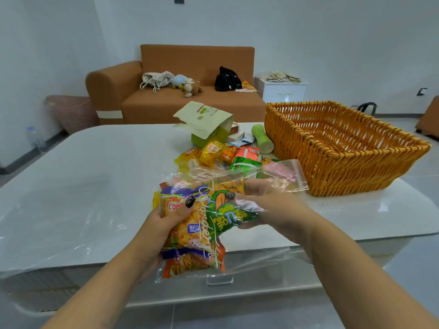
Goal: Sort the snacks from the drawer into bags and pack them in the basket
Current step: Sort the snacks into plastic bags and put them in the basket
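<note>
Two bare hands work over a glossy white table (95, 176): the left hand (164, 224) grasps a clear plastic bag (197, 236) stuffed with crinkly snack packets, thumb pressed across the front, while the right hand (266, 205) pinches a green snack packet (228, 217) at the bag's mouth. At least three packets show through the clear film (orange, purple-trimmed and yellow; an exact count is hard to make out). The bag's open top, with a pink strip near its edge, flares toward the right.

One woven basket (356, 172), rectangular, of orange-brown wicker with thick plaited rims, stands on the table's right side, just beyond the right hand; nothing can be seen inside it from this angle.

Between bag and basket lies a loose pile of snacks (221, 155): glossy foil and plastic packets in yellow, orange, red and green, roughly half a dozen. Behind them one pale green cardboard box (209, 124) sits with its flap up, and one green cylinder-shaped tube (261, 138) lies on its side, close beside the basket.

Across the room stands one brown fabric sofa (185, 91) carrying one cloth sack, two soft toys and one black bag. A pink perforated bin (71, 112) is at its left, a white cabinet (282, 91) at its right.
</note>
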